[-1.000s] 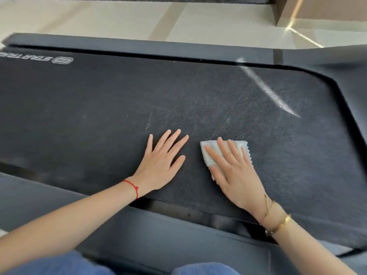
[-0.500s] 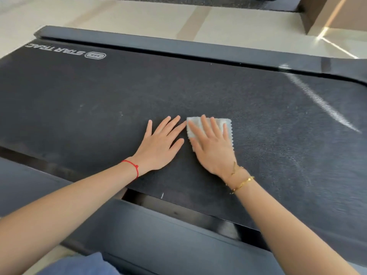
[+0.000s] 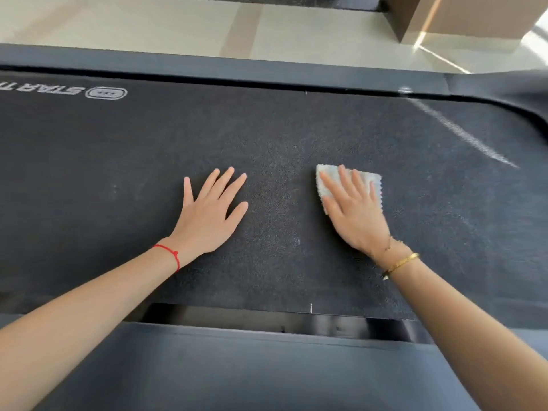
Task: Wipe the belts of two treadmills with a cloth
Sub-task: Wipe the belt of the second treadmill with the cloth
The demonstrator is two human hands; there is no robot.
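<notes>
White and nubbly, lying folded on the middle of the belt (image 3: pixel 281 137), right of centre — the cloth (image 3: pixel 367 179), pinned flat under the right hand (image 3: pixel 354 212). Wiping this belt now, by the look of it, with plenty of dusty grey speckle showing around the cloth and a pale streak (image 3: pixel 462 134) off toward the far right corner. Best done by pressing evenly through the palm, sweeping in overlapping passes across the full width, keeping the cloth from bunching on that rough grain. Fingers (image 3: pixel 344 180) of the right hand lying straight and slightly fanned, pressing down on the cloth, gripping nothing. Resting well apart to the left, the left hand (image 3: pixel 207 215), fingers spread wide and flat on bare belt, bracing. Beyond, running along both long sides, the grey side rails (image 3: pixel 267 366), and pale floor tiles (image 3: pixel 178 25) past the far rail.
</notes>
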